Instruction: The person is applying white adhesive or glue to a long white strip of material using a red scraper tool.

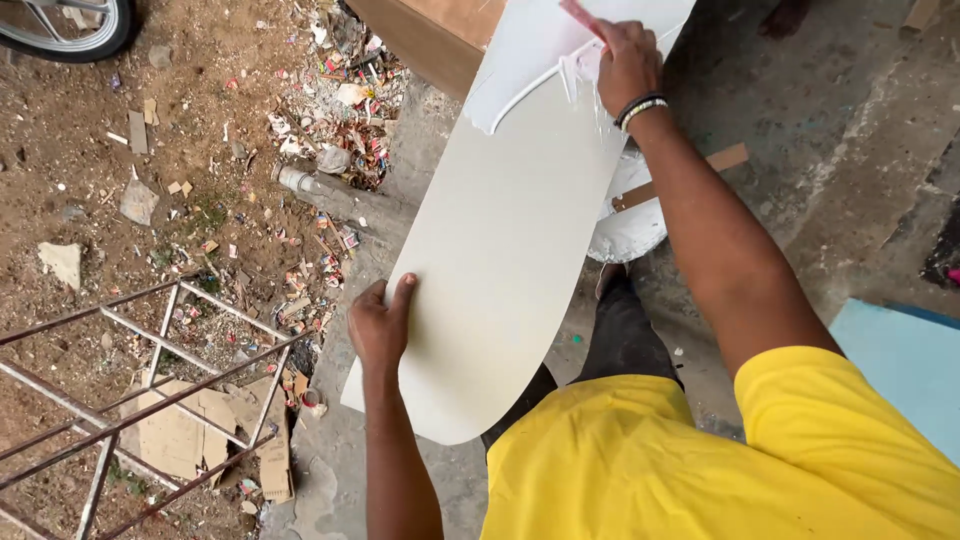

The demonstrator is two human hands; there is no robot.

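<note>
Nearest the camera is a yellow shirt (pixel 640 460) and dark trousers, with both bare arms stretched forward over a long pale board (pixel 500 260) that has rounded ends and slants away from the person. The left hand (pixel 380 325) is curled around the board's near left edge, thumb lying on the top face and fingers wrapped under, steadying it. Below and left of that, a rusty metal frame (pixel 130 400) stands on bare earth with flattened cardboard (pixel 190 435) beneath it.

Farther out, the right hand (pixel 625 60), with bands at the wrist, is closed on a reddish tool (pixel 580 15) pressed to the board's far end, where a coat of wet white paint (pixel 545 50) covers the top part and stops at a curved edge; the rest of the board is dull grey-white. Under the board on the right sits a round white container (pixel 630 225), its inside smeared with white paint, and a wooden stick (pixel 680 175) lies across its rim.

On the left ground lies a heap of coloured litter (pixel 330 110) and a bottle (pixel 297 180); a wheel (pixel 70 25) shows at the top-left corner, and a brown wooden panel (pixel 430 35) behind the board's far end
</note>
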